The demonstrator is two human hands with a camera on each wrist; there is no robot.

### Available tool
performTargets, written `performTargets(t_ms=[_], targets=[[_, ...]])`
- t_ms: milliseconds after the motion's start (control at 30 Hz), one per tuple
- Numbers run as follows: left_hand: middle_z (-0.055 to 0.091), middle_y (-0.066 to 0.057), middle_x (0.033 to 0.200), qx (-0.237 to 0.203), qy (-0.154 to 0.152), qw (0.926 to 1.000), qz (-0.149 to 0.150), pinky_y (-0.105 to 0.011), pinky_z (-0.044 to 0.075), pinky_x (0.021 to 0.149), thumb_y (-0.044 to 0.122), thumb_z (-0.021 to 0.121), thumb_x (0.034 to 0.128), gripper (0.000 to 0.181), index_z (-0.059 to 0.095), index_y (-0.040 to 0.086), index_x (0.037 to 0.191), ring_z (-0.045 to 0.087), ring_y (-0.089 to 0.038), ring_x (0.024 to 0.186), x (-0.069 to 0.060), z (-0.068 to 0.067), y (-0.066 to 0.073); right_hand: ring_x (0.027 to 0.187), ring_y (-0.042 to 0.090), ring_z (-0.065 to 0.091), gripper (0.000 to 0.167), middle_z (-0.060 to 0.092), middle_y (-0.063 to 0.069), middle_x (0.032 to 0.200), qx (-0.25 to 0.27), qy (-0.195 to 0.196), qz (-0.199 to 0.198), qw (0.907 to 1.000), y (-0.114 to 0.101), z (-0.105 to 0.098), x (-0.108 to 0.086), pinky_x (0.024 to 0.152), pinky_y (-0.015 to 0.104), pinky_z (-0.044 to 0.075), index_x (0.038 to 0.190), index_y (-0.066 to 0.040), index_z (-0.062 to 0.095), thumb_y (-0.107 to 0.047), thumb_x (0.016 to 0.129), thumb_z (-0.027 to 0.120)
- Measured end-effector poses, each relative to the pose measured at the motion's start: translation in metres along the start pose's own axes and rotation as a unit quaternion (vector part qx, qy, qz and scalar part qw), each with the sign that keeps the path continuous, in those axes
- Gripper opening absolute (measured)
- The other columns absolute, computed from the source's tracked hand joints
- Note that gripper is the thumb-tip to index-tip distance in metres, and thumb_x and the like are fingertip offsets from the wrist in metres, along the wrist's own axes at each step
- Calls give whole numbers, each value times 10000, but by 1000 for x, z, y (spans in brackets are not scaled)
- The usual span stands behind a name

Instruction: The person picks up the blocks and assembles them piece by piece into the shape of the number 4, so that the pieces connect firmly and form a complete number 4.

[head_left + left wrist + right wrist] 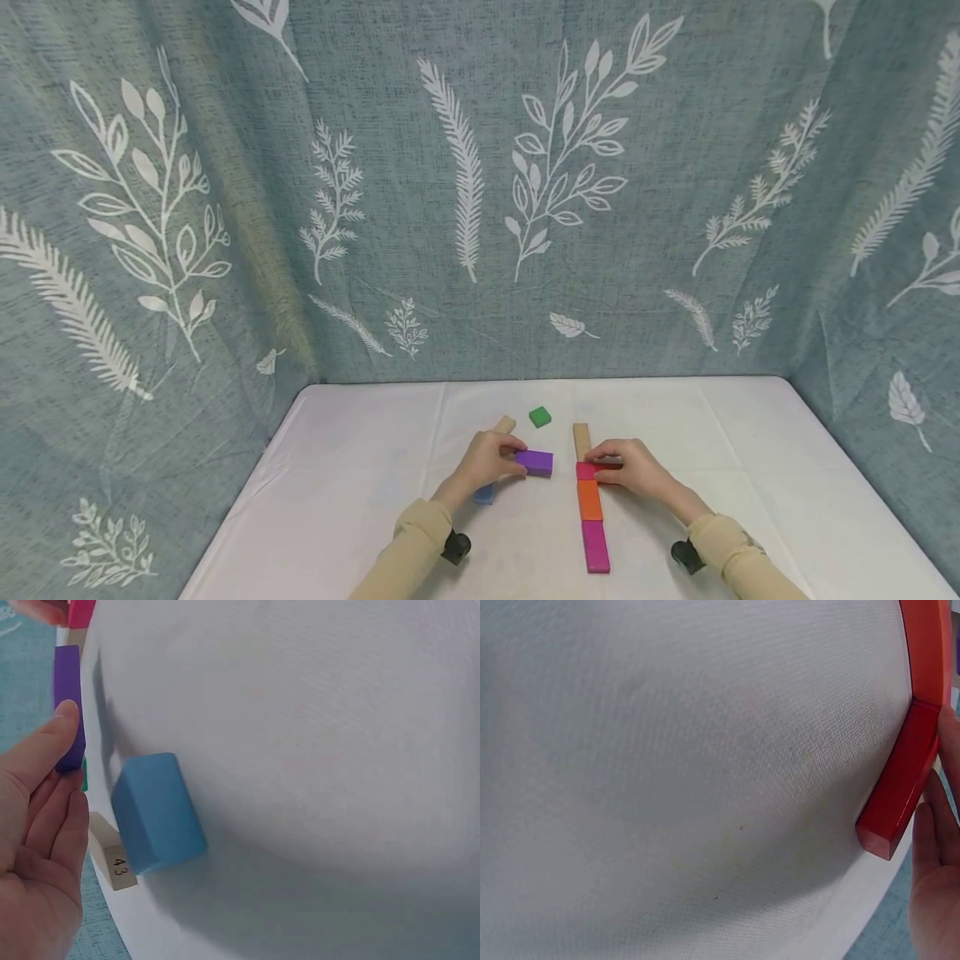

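Observation:
My left hand (483, 458) pinches a purple block (535, 462) between thumb and fingers; in the left wrist view the purple block (67, 675) stands in front of the fingertips. My right hand (633, 468) grips a red block (587, 471) that lies crosswise in a line of blocks. The right wrist view shows this red block (900, 780) touching the end of an orange block (928, 652). Toward me, the line continues with the orange block and a magenta block (596, 547); a plain wooden block (581, 440) is at its far end.
Under my left wrist sits a blue block (161, 814), partly hidden in the head view. Beyond it lies a wooden block (112, 851) marked 43. A small green block (540, 417) is farther back on the white-covered table (675, 408). Patterned curtains (465, 317) surround the table.

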State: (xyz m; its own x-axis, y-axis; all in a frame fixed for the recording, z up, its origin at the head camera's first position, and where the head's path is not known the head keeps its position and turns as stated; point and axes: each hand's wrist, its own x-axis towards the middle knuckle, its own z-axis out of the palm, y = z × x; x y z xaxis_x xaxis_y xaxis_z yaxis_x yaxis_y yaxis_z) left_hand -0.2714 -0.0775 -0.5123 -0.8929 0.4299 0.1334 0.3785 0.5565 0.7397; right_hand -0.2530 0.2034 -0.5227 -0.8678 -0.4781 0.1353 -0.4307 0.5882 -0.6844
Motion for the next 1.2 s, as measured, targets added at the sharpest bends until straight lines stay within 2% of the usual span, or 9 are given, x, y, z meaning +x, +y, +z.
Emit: performTargets(t_ms=[267, 700, 1033, 1200], targets=[[693, -160, 1073, -213, -14, 9997, -71, -343, 553, 862, 75, 809, 719, 308, 720, 7, 1005, 663, -317, 1026, 4, -5, 5, 962, 269, 653, 267, 708, 100, 1033, -13, 2, -34, 10000, 1, -1, 0, 845, 376, 554, 1075, -25, 693, -105, 822, 721], [708, -132, 1009, -142, 69, 9996, 224, -284, 554, 850, 92, 802, 735, 286, 721, 14, 998, 671, -284, 990, 9, -13, 20, 964, 273, 652, 269, 709, 100, 1029, -54, -28, -5, 10000, 1, -1, 2, 844, 381, 554, 1074, -26, 695, -106, 819, 724], [718, -105, 1038, -180, 24, 9998, 86, -312, 546, 881, 125, 791, 756, 280, 722, 40, 1013, 664, -259, 1036, 11, -11, 32, 977, 277, 652, 277, 711, 96, 1032, -18, -69, 6, 10000, 2, -1, 2, 849, 384, 552, 1078, -26, 695, -123, 820, 727], [725, -89, 1018, -101, 34, 9998, 150, -307, 547, 878, 138, 795, 754, 279, 725, 49, 1009, 667, -246, 1025, 12, -10, 34, 993, 291, 650, 276, 710, 107, 1042, 11, -134, 25, 9999, 1, -2, 3, 860, 398, 546, 1083, -15, 691, -114, 826, 719]])
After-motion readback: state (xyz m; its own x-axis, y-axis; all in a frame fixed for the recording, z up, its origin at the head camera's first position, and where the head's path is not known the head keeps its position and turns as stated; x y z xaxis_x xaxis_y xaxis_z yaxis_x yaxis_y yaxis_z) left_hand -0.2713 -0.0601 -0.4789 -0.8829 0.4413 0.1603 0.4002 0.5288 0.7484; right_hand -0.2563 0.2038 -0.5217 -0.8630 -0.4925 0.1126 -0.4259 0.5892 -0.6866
